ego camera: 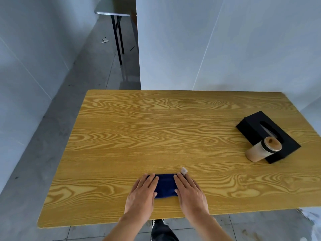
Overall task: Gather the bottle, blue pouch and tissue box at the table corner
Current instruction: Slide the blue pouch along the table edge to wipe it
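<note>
A blue pouch (165, 186) lies flat on the wooden table (156, 129) near its front edge. My left hand (143, 193) covers the pouch's left end and my right hand (189, 192) covers its right end, fingers laid flat on it. One right finger wears a white bandage. At the far right stands a black tissue box (257, 129), set at an angle. A bottle (262, 150) of tan drink with a black band stands touching the box's near side.
White panels close off the back and right of the table. To the left is grey floor, with a second small table (112, 9) on black legs further back. My shoe (159, 228) shows under the front edge.
</note>
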